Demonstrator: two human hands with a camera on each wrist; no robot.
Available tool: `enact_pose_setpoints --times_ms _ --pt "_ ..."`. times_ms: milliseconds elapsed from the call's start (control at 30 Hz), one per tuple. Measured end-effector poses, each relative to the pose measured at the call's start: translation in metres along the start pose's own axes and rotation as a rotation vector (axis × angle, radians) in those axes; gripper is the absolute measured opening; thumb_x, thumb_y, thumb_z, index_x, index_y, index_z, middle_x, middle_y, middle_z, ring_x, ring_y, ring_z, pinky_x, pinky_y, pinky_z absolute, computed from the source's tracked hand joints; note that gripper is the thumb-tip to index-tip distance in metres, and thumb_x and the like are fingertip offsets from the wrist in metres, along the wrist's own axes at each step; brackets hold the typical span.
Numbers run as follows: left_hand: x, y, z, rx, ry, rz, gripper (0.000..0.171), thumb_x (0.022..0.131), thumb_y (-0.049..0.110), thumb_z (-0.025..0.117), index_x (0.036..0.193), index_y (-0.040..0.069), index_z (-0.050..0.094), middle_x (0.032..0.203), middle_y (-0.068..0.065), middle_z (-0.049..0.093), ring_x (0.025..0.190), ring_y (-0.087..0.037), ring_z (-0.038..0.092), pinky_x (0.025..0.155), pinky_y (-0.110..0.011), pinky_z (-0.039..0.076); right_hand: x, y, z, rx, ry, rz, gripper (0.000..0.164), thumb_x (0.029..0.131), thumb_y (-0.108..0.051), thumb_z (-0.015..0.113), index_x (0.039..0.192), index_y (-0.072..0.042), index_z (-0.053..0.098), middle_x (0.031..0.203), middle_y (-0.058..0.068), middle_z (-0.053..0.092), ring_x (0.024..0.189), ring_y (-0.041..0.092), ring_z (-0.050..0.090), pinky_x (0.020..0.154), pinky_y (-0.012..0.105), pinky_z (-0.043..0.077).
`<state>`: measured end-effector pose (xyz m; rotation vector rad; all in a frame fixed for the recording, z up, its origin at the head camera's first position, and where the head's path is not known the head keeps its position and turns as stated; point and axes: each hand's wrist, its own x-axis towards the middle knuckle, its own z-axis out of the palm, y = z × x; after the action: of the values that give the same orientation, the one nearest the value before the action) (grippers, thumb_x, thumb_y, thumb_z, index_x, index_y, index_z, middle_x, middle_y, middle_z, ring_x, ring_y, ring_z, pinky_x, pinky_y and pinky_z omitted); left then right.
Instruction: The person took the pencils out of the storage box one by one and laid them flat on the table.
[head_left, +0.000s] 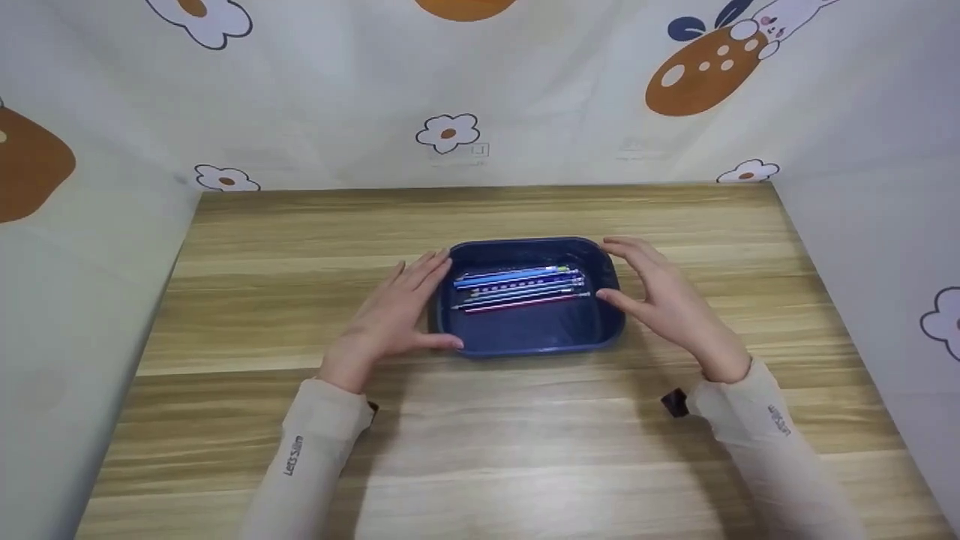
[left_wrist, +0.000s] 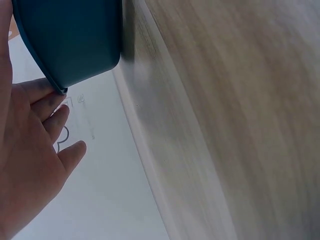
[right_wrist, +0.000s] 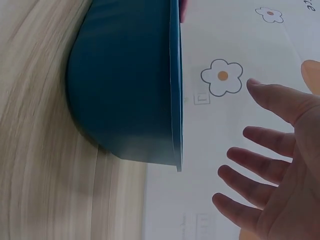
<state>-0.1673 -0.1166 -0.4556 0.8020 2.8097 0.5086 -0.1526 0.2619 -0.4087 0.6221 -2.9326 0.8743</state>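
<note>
A dark blue plastic basin with rounded corners sits on the table, and several pencils lie side by side in it. At its left side is my left hand, fingers extended towards the far corner and thumb by the near corner. The left wrist view shows fingertips of that hand touching the rim of the basin. On the other side, my right hand is spread beside the right rim. In the right wrist view a gap separates this hand from the basin.
Wood-grain tabletop surrounds the basin. A pale patterned curtain with flowers and orange shapes stands behind the table and along both sides. Small dark objects show at the cuffs of both light sleeves.
</note>
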Motion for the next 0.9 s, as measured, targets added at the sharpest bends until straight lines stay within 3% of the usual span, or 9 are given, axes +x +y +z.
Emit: enact_pose_setpoints --times_ms 900 --pt "-0.002 -0.001 0.001 -0.035 0.012 0.009 0.121 0.072 0.072 0.074 0.161 0.015 0.015 0.170 -0.001 0.010 0.157 -0.023 0.011 0.131 -0.047 0.009 0.017 -0.016 0.021 0.103 -0.035 -0.094 0.053 0.093 -0.032 0.071 0.139 -0.010 0.056 0.142 0.010 0.057 0.136 0.029 0.051 0.119 0.048 0.039"
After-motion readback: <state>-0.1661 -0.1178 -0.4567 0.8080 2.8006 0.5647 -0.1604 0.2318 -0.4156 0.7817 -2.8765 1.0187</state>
